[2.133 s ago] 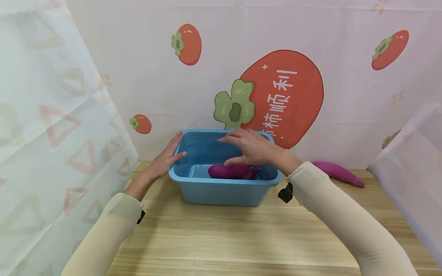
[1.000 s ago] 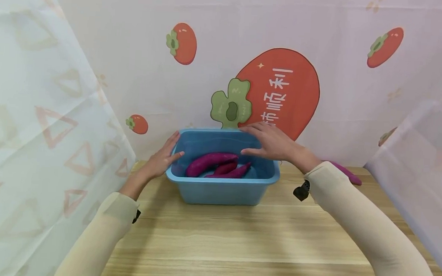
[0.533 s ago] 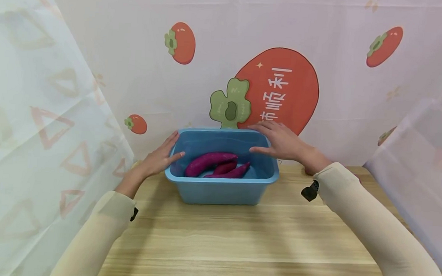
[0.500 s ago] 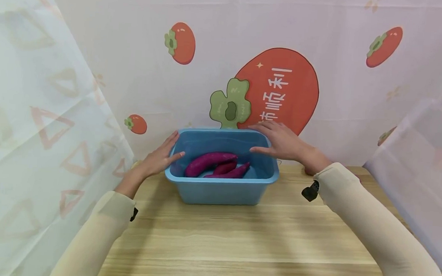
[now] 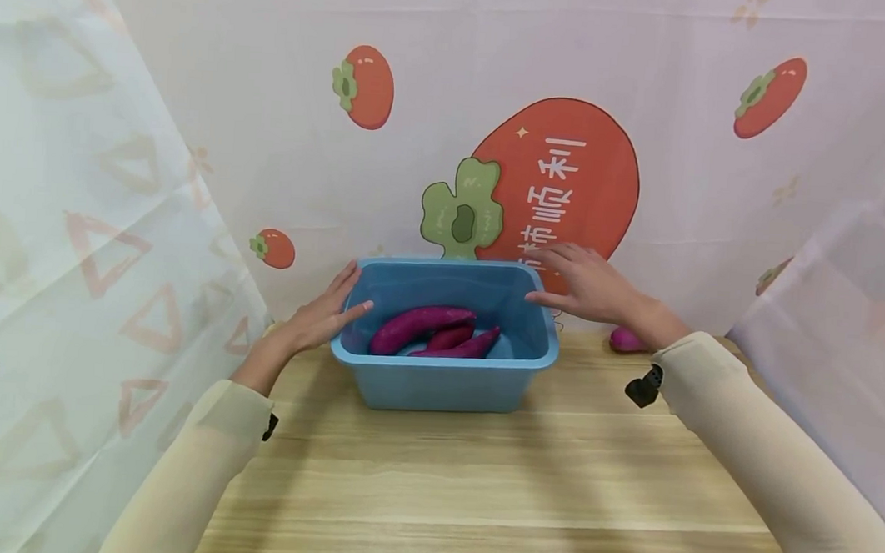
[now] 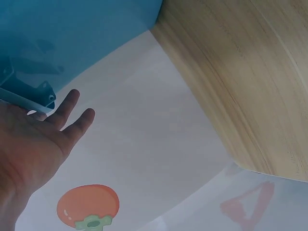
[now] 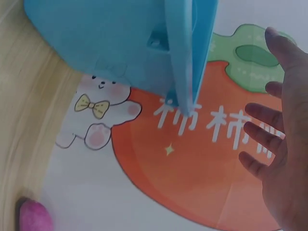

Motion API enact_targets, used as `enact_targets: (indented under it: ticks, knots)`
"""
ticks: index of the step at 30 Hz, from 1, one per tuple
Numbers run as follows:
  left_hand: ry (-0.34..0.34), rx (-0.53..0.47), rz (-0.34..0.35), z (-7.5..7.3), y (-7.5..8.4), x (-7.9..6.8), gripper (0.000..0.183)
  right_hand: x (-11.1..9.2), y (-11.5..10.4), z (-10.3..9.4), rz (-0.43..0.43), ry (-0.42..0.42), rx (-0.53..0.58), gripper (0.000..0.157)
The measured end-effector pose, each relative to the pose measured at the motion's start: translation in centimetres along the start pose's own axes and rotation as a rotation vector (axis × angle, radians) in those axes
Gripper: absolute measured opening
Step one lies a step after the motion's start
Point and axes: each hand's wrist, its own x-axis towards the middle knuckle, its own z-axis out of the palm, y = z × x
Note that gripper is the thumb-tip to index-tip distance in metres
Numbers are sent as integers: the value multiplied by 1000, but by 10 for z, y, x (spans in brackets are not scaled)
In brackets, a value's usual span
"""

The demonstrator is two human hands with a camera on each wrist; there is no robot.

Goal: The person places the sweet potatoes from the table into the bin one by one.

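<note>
A blue plastic basin (image 5: 440, 385) stands on the table against the backdrop. Inside lie several purple sweet potatoes (image 5: 419, 325), long and tapered. My left hand (image 5: 320, 312) rests at the basin's left rim, thumb over the edge and fingers stretched along the outside; its spread fingers also show in the left wrist view. Just beyond the right rim hovers my right hand (image 5: 588, 284), fingers extended and apart, holding nothing. The right wrist view shows this hand (image 7: 284, 139) with a gap between it and the basin (image 7: 110, 43).
Another purple sweet potato (image 5: 627, 340) lies at the back right of the table (image 5: 476, 487), partly hidden by my right forearm. A white backdrop (image 5: 270, 134) with persimmon prints stands behind, and pale sheets (image 5: 74, 291) close off both sides.
My right hand has withdrawn from over the basin, moving right past the rim. The purple sweet potatoes inside have come into fuller view and lie still. The left hand keeps its place.
</note>
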Motion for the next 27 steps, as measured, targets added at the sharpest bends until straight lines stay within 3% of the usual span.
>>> enact_targets:
  ticks: [14,27]
  knots:
    - [1,72,-15,1,6,2,90,-15,20,-2,22,50,29,77]
    - [22,32,-25,5,4,1,88,-34,41,1,73,33,35,79]
